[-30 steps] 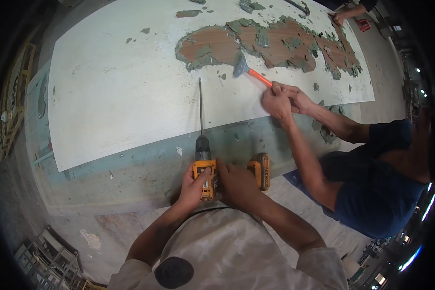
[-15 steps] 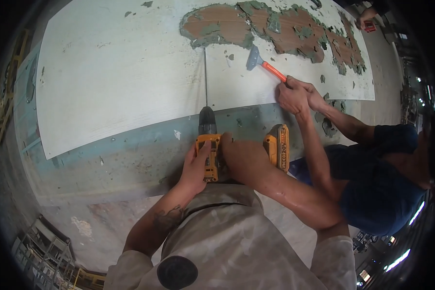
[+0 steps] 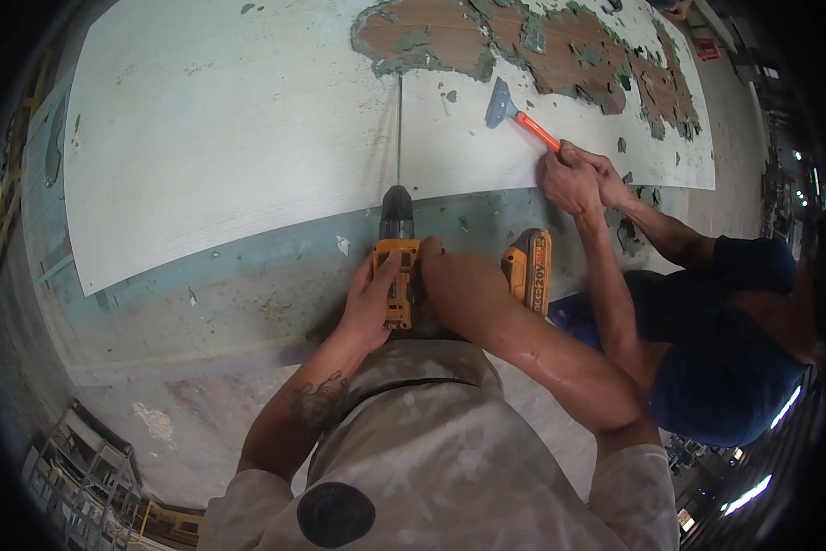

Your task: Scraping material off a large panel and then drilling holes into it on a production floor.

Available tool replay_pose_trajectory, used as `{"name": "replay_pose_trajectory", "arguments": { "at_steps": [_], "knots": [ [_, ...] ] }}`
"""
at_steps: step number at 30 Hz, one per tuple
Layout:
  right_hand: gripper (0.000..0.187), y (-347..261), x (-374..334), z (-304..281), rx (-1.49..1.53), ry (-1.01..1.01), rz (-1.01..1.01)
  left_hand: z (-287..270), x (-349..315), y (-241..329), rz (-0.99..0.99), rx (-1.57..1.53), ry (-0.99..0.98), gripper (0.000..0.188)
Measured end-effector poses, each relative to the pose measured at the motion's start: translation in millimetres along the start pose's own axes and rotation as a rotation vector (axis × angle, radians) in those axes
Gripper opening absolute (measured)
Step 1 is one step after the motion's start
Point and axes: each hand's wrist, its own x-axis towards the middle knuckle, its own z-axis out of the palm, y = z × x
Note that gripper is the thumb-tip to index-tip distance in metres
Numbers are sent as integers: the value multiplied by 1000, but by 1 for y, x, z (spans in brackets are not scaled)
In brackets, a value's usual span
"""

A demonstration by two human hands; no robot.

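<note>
Left hand [image 3: 365, 308] clasping the side of a yellow-and-black drill [image 3: 397, 262], right hand [image 3: 461, 286] wrapped round its handle, drill before the waist, long bit [image 3: 399, 133] over white panel [image 3: 220, 138], tip near brown patch [image 3: 431, 39].

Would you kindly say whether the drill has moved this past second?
Yes, the drill has moved forward: its black nose now overlaps the near edge of the white board; earlier it fell short.

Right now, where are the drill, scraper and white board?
Drill [image 3: 408, 250], head view: on its yellow housing.
Scraper [image 3: 531, 127], head view: on its orange handle.
White board [image 3: 229, 138], head view: on a bare stretch, left side.
</note>
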Motion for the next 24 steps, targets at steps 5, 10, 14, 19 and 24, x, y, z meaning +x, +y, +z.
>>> {"name": "replay_pose_trajectory", "arguments": {
  "at_steps": [5, 10, 14, 19, 24],
  "knots": [
    [29, 4, 10, 20, 66, 38, 8, 4, 5, 3, 12, -2, 70, 29],
    [34, 10, 10, 37, 49, 122, 27, 3, 12, -2, 52, 80, 84, 30],
    [36, 16, 9, 43, 46, 176, 11, 11, 12, -3, 99, 105, 97, 33],
    [43, 18, 13, 96, 149, 445, 74, 17, 13, -11, 304, 454, 174, 37],
    [34, 23, 11, 120, 153, 598, 71, 19, 14, -21, 335, 429, 193, 37]
  ]
}}
